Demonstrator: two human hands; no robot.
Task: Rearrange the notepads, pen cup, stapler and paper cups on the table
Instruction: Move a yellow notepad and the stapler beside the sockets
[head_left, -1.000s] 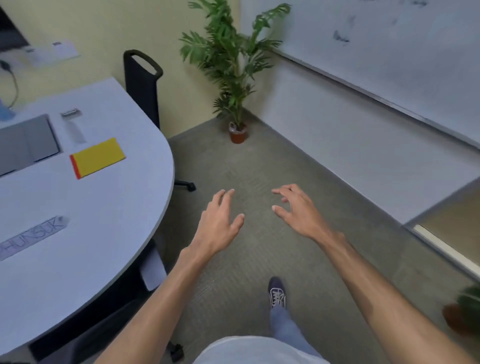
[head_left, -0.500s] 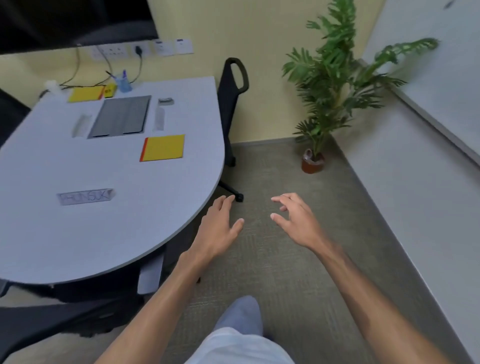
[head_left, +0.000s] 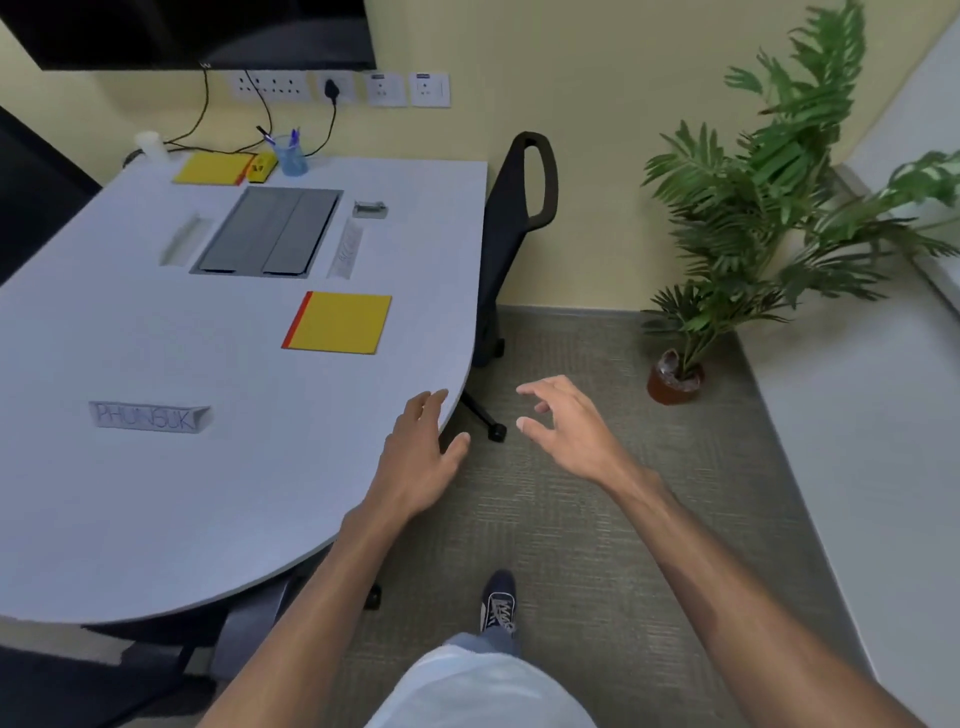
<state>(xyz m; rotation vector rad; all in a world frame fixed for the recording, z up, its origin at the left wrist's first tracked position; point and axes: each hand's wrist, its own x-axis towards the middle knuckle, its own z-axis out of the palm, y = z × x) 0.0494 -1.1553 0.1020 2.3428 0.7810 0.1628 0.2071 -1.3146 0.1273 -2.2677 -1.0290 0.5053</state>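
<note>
Hovering left hand (head_left: 421, 457) near table (head_left: 156, 519) edge, yellow notepad (head_left: 337, 323) beyond it

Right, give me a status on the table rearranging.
Nothing looks done yet. In hand: nothing; the left hand is at the table edge, the right hand over the carpet, both empty. Left: near notepad, far notepad, pen cup, stapler and paper cup, all untouched.

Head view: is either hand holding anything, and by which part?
Nothing is held. The left hand is open at the edge of the pale grey rounded table; the right hand is loosely curled over the greenish carpet, empty.
</note>
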